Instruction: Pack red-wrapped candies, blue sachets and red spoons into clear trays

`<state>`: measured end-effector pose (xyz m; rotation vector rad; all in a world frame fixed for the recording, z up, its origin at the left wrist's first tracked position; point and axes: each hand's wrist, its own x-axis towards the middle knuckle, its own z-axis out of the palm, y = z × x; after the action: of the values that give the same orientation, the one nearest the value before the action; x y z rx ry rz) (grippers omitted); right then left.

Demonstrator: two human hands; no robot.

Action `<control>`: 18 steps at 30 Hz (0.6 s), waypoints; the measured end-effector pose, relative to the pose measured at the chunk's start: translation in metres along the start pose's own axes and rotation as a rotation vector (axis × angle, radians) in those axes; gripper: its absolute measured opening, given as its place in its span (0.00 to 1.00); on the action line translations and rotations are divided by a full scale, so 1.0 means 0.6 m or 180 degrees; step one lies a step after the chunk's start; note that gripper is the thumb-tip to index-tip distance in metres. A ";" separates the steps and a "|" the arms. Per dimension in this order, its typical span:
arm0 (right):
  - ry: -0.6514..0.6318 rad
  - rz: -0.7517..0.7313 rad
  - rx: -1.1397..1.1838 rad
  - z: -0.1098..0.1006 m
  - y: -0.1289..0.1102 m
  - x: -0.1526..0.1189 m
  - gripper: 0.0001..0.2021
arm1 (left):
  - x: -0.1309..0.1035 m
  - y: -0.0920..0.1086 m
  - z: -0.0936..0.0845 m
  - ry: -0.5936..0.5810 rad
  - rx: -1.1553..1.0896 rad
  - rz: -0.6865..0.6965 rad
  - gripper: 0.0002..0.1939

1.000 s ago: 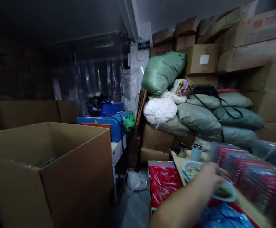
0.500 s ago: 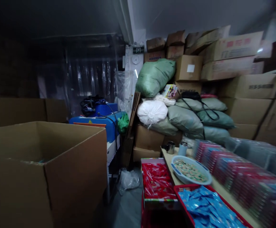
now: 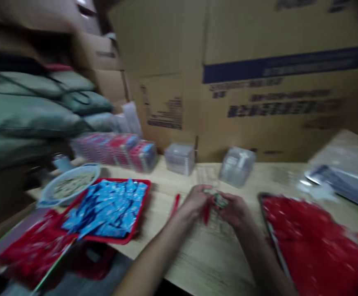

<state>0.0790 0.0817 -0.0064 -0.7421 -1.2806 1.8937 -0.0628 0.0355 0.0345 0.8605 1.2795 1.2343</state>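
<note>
Far left there's a pale blue bowl (image 3: 45, 200), then a red tray (image 3: 146, 195) of blue packets (image 3: 108, 209), left hand (image 3: 196, 201) and right hand (image 3: 234, 209) pinching small green-and-white pieces (image 3: 220, 200) between them over the table (image 3: 210, 263), big carton (image 3: 173, 45) behind, its dark print too blurry to read, red packets (image 3: 317, 242) far right

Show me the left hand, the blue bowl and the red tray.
Left hand (image 3: 196, 201), head view: back of hand.
Blue bowl (image 3: 48, 191), head view: left inner wall.
Red tray (image 3: 140, 213), head view: right rim.
</note>
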 end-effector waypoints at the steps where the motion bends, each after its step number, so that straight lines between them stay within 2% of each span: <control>1: 0.0038 0.0155 0.0314 -0.010 -0.003 -0.009 0.09 | 0.004 -0.008 0.011 -0.0096 -0.0099 -0.0085 0.15; 3: -0.0036 0.0394 0.0862 -0.013 -0.010 -0.009 0.11 | 0.009 -0.016 0.011 -0.0057 -0.0293 -0.0112 0.16; 6: -0.0082 0.0558 0.0990 0.003 -0.015 0.001 0.13 | 0.012 -0.019 -0.011 0.0242 -0.0291 0.0104 0.18; 9: 0.0063 0.0422 0.0643 0.021 -0.008 0.000 0.12 | 0.006 -0.025 -0.023 0.0380 -0.0188 0.0151 0.20; 13: 0.0418 0.0187 -0.0018 0.037 0.008 -0.002 0.09 | -0.007 -0.027 -0.027 0.0209 -0.0366 -0.0123 0.22; 18: 0.0729 0.0156 -0.0213 0.039 0.009 0.001 0.07 | -0.016 -0.022 -0.043 0.0425 -0.0577 -0.0151 0.25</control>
<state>0.0593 0.0685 -0.0033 -1.0028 -1.1949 1.7527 -0.0845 0.0196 0.0199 0.6229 1.2636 1.3650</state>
